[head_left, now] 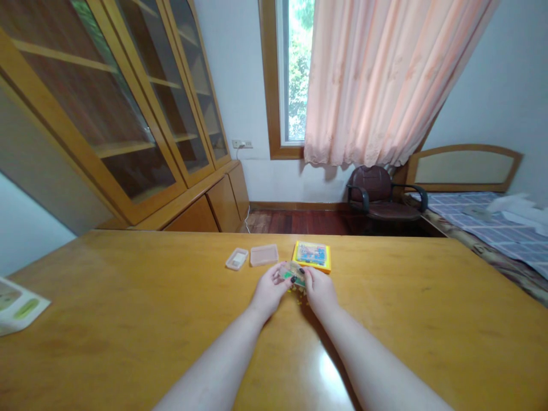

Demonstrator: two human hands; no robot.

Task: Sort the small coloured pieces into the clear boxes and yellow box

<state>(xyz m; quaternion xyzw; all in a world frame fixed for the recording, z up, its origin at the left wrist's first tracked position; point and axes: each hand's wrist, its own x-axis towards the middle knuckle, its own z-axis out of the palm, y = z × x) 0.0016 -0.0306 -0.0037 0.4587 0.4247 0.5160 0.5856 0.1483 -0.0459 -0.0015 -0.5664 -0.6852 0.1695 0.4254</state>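
Between my two hands is a small clear plastic packet (289,275) with something green in it. My left hand (268,291) pinches its left side, and my right hand (321,292) grips its right side with the fingers closed. Below the packet, several tiny yellow pieces (298,301) lie scattered on the wooden table (149,319). Just beyond my right hand is a flat yellow box (329,264) with a colourful picture on top. To the left of it sit a shallow translucent tray (264,256) and a smaller translucent box (237,259) with something whitish inside.
At the left table edge lies a white printed item (25,305). A glass-fronted cabinet (171,114) stands at the left. Past the table are a brown armchair (377,194), a pink curtain (363,85) and a bed (479,211) at the right.
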